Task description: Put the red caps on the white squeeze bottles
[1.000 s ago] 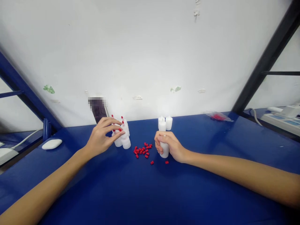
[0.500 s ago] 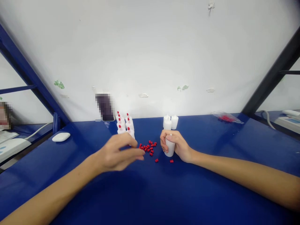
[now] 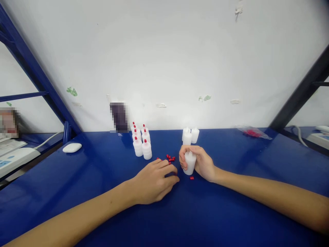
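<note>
My right hand [image 3: 202, 163] wraps around a small white plastic bottle [image 3: 190, 164], which stands upright with its narrow nozzle pointing up. Thumb and fingers meet around its upper part. Palm down at the table, my left hand [image 3: 156, 180] has its fingers curled together beside small red caps [image 3: 171, 159]. Its fingertips are turned down, so whatever they hold is hidden. Part of the cap pile lies behind this hand. One loose red cap [image 3: 192, 178] rests just in front of the held bottle.
Several white bottles with red tips [image 3: 147, 151] stand in two rows at left. Further white bottles without red tips [image 3: 187, 138] are behind my right hand. A clear bag of red pieces [image 3: 253, 132] lies back right; a white rounded object [image 3: 72, 148] lies left on the blue table [image 3: 180, 219].
My left hand has moved right and down to the red caps, uncovering the red-tipped bottles. My right hand keeps its hold on the white bottle. The view has shifted slightly.
</note>
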Demonstrator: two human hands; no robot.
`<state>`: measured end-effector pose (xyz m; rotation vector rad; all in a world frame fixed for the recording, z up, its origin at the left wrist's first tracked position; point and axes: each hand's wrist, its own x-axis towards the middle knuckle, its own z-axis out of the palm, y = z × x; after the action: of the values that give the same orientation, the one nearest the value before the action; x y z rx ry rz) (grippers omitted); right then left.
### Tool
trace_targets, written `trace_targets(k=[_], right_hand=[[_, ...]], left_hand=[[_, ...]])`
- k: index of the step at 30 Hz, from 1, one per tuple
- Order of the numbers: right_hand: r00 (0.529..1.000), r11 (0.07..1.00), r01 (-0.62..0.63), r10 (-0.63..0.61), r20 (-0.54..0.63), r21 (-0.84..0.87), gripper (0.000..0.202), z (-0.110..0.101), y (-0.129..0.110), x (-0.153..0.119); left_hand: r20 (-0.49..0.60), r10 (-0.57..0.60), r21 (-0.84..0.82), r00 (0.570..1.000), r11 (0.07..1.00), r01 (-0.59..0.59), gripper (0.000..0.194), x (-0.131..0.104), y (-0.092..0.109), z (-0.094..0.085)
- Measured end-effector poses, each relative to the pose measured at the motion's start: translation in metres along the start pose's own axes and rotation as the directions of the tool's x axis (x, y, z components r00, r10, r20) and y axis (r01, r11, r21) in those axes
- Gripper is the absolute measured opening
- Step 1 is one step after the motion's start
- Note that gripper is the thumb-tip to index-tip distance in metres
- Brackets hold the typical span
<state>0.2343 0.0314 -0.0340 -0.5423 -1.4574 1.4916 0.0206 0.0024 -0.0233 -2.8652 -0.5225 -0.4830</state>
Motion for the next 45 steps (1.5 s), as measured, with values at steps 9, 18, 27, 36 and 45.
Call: trace_targets(k=[9,18,27,36,45], right_hand=[[1.0,1.0,0.001,-0.001,0.003,-0.01,0.04,-0.002,0.0,0.0],[0.999,1.0,0.025,-0.025,0.036,-0.001,0.04,-0.003,0.001,0.0],[0.994,0.994,0.096,-0.093,0.052,-0.058,0.043,-0.005,-0.001,-0.002],[0.997,0.997,0.056,-0.053,0.064,-0.045,0.04,-0.009,-0.003,-0.003],[0.996,0.996,0.071,-0.068,0.066,-0.053,0.039,-0.008,-0.004,-0.003]], left_hand=[[0.023,-0.064,-0.202,0.998,0.977,0.067,0.029,-0.003,-0.004,0.002],[0.129,-0.104,-0.502,0.986,0.851,0.155,0.019,0.003,0.004,-0.004],[-0.241,-0.328,-0.641,0.913,0.761,0.104,0.009,0.025,0.008,-0.012],[0.183,-0.063,-0.402,0.981,0.906,0.134,0.034,0.03,0.019,0.004],[0.242,-0.109,-0.417,0.964,0.885,0.205,0.031,0.04,0.029,-0.002]])
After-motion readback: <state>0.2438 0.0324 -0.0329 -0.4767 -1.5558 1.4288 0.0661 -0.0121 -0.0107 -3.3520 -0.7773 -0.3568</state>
